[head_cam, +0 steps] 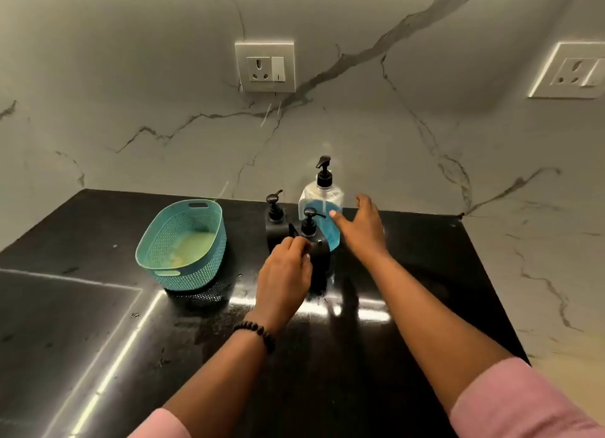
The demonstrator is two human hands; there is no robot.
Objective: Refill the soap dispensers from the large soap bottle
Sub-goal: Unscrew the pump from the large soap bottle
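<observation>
Two black soap dispensers stand on the black counter: the near dispenser (pixel 317 241) and the far dispenser (pixel 274 223) behind it to the left. A large clear soap bottle (pixel 319 196) with blue soap and a black pump stands behind them by the wall. My left hand (pixel 284 275) has its fingers curled round the left side of the near dispenser. My right hand (pixel 361 226) is spread beside the large bottle, its thumb at the blue label and its fingers apart; I cannot tell whether it touches.
A teal perforated basket (pixel 163 241) with something yellow inside stands left of the dispensers. A marble wall with a socket (pixel 265 66) rises behind, and a second socket (pixel 571 72) sits at right. The counter (pixel 425 273) ends at right against marble.
</observation>
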